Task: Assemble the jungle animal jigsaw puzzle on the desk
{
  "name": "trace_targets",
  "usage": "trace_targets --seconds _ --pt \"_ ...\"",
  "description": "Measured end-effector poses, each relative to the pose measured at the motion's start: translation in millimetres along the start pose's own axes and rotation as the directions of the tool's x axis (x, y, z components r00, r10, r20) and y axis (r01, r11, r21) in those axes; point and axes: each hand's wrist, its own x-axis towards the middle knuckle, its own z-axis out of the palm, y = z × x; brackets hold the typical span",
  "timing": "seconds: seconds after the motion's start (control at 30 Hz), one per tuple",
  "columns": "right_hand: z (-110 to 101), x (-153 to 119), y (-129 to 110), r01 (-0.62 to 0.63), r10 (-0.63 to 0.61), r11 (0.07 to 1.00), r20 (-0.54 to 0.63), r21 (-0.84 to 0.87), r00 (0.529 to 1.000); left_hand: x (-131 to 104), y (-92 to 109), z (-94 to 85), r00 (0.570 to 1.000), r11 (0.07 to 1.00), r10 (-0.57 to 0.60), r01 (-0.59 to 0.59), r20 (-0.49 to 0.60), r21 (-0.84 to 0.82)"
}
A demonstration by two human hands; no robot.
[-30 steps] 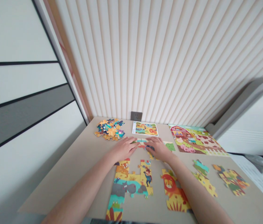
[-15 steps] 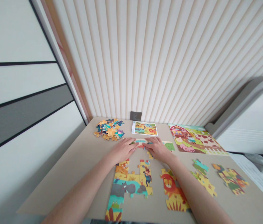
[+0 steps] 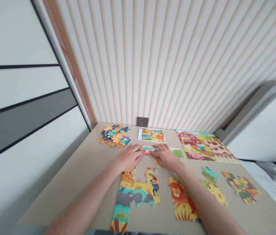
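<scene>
both hands, left [image 3: 128,157] and right [image 3: 164,157], press flat, fingers slightly spread, on the strip [image 3: 147,148], pale with blue and red patches, near the table's far edge. the table [image 3: 79,182] is plain beige; behind it stands a ribbed cream wall [image 3: 147,58] with a dark socket [image 3: 142,121].

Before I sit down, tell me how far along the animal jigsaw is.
Partway. Already joined: the hippo section and the lion section, though they lie apart. In hand: a strip at the top, under the left hand and right hand. Left: open gaps between sections, and small clusters at the right not yet attached. Whether the loose pile belongs here, I can't tell.
</scene>
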Motion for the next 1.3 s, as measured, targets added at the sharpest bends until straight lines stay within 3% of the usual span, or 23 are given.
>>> trace_targets --seconds 0.73,1.3 --pt "3 -2 -1 -0.042 0.044 0.997 -0.016 0.064 0.999 -6 -12 2.6 0.999 1.000 0.018 -0.017 0.050 -0.020" --pt "5 3 -6 -0.046 0.046 0.998 -0.012 -0.041 0.999 -9 -10 6.0 0.996 1.000 -0.003 0.003 0.085 0.003"
